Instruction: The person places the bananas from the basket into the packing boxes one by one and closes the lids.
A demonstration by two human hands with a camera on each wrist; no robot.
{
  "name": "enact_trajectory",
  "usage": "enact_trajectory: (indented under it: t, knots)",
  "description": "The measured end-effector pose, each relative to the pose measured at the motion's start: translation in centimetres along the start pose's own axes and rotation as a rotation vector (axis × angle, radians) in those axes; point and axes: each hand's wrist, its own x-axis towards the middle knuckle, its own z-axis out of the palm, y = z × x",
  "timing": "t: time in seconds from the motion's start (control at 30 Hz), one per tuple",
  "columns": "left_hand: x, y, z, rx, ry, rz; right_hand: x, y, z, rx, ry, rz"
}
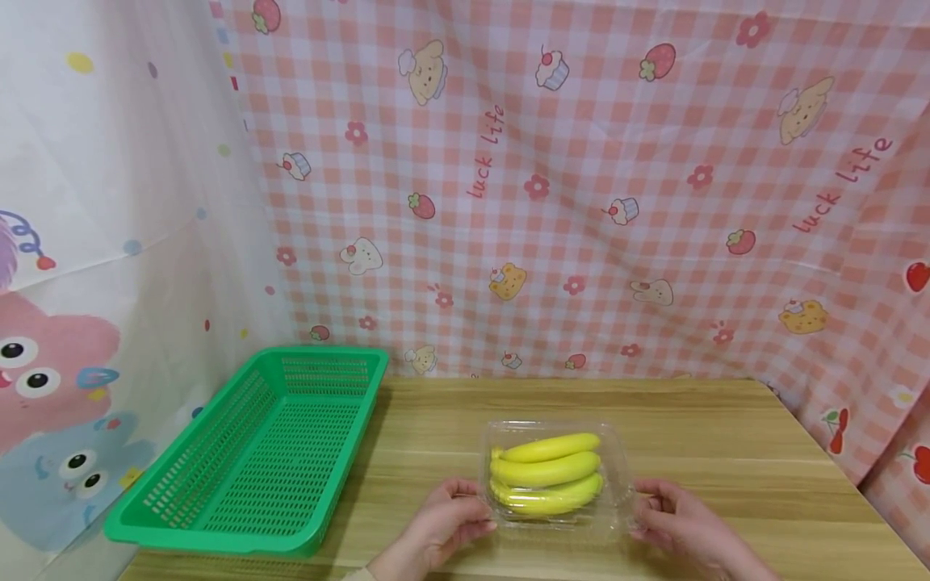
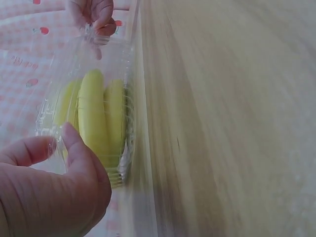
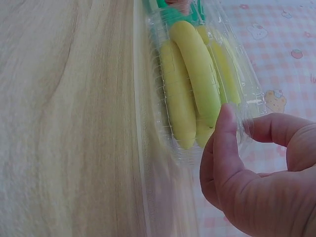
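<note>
A clear plastic clamshell box (image 1: 555,524) with its lid over several yellow bananas (image 1: 545,468) is held between both hands at the front of the table. My left hand (image 1: 452,520) pinches its left edge, thumb and forefinger at the rim in the left wrist view, where the bananas (image 2: 93,116) show through the plastic. On the opposite side my right hand (image 1: 676,520) pinches the right edge of the box. Up close in the right wrist view, thumb and fingers of the right hand (image 3: 261,168) meet at the rim beside the banana ends (image 3: 185,133).
A green plastic basket (image 1: 341,476) with slotted walls stands on the left of the wooden table (image 1: 726,436). A pink checked cloth (image 1: 581,242) hangs behind the table, and a white cartoon-printed curtain (image 1: 131,307) hangs at the left.
</note>
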Motion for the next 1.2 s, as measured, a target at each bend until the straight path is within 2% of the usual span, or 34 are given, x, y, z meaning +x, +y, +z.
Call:
enact_trajectory:
  t: [0.23,0.6,1.2]
  knots:
    - [-0.08,-0.06,0.28,-0.004,0.025,-0.009,-0.06,0.14,-0.20,0.016,-0.015,0.007]
    - [-0.18,0.14,0.31,0.003,0.022,-0.018,-0.09,0.12,-0.13,-0.020,0.008,0.004]
    - [-0.14,0.25,0.20,0.034,0.021,-0.022,-0.22,-0.03,0.51,-0.233,0.100,-0.030]
